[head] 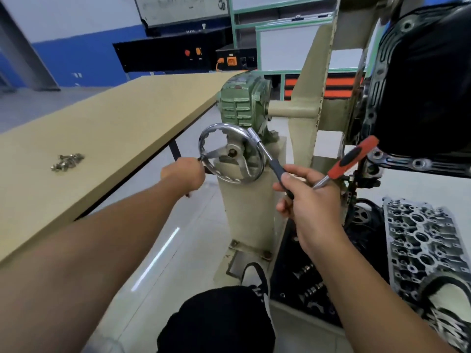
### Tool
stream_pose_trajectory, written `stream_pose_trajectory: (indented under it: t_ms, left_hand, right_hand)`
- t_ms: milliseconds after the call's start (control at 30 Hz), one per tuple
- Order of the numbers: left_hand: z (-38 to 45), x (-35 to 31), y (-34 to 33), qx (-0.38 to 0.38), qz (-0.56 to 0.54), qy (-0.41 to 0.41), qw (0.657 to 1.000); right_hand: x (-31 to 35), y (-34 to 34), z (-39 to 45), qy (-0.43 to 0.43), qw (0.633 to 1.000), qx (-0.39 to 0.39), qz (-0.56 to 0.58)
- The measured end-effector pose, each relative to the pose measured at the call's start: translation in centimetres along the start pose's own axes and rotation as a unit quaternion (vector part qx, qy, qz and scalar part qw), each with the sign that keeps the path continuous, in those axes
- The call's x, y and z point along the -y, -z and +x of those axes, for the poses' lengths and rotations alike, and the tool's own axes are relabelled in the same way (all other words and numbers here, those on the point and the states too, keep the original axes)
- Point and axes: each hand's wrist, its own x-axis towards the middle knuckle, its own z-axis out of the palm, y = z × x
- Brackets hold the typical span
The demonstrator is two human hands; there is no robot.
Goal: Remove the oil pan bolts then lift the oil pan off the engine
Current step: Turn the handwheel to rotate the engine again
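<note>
Left hand (184,171) is curled around the rim of the chrome spoked handwheel (230,154) on the engine stand, gripping it at its left edge. Right hand (309,200) holds the wheel's black crank handle (277,171) between thumb and fingers, and the same hand carries a ratchet wrench with an orange-and-black grip (353,157), its steel shaft tucked through the fingers. Behind the wheel sits the green cast gearbox (242,103) on its cream pedestal (251,207).

Up at right, the black pressed-steel oil pan (428,80) is on the engine, turned on its side, its flat flange (418,164) running along the lower edge with open bolt holes showing. A pile of small silver bolts (67,161) lies on the tan workbench (114,115), well away.

My read: that pan is rigid, moderately heavy, probably oily inside and stuck by sealant. Take it with both hands on opposite flange edges, not the smooth domed belly, which offers nothing to grip. The flange is thin, so prying could bend it. A bare aluminium cylinder head (420,245) lies on the floor right underneath.
</note>
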Motion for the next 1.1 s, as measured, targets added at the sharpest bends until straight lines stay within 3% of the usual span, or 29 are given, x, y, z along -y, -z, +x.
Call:
stream_pose_trajectory:
  t_ms: [200, 367, 467, 600, 700, 733, 800, 867, 1000, 1100]
  left_hand:
    - [0.1, -2.9, 7.3, -0.018, -0.158, -0.076, 0.984]
    - [-0.7, -3.8, 9.0, 0.116, -0.393, -0.003, 0.912]
    - [-1.2, -5.3, 7.5, 0.218, -0.438, -0.012, 0.872]
    - [-2.0, -10.5, 2.2, 0.281, -0.31, -0.031, 0.908]
    - [-1.5, -9.3, -1.8, 0.29, -0.34, 0.013, 0.894]
    - [-1.3, -8.4, -2.9, 0.267, -0.331, 0.01, 0.905]
    - [-0.9, -6.7, -4.4, 0.164, -0.217, -0.012, 0.962]
    - [-0.6, -4.9, -4.9, 0.089, -0.121, -0.008, 0.989]
    - [0.5, -0.6, -2.5, 0.048, -0.065, 0.04, 0.996]
    - [0.7, 0.7, -0.2, 0.066, -0.152, 0.066, 0.984]
  right_hand:
    - [0.4, -0.3, 0.9, -0.026, 0.998, -0.029, 0.053]
    - [1.2, 0.7, 0.4, -0.034, 0.996, -0.037, 0.074]
    - [1.6, 1.0, 0.4, -0.031, 0.996, -0.035, 0.081]
    - [1.4, 1.0, 0.8, -0.008, 0.998, -0.031, 0.05]
    - [1.2, 0.6, 1.4, -0.005, 0.998, -0.035, 0.044]
    - [1.2, 0.3, 1.7, -0.009, 0.998, -0.034, 0.051]
    - [0.8, 0.1, 1.9, -0.015, 0.997, -0.037, 0.062]
    - [0.4, 0.2, 1.7, -0.022, 0.997, -0.04, 0.065]
    - [0.2, 0.4, 1.7, -0.025, 0.997, -0.037, 0.058]
    - [0.9, 0.5, 1.7, -0.025, 0.997, -0.034, 0.065]
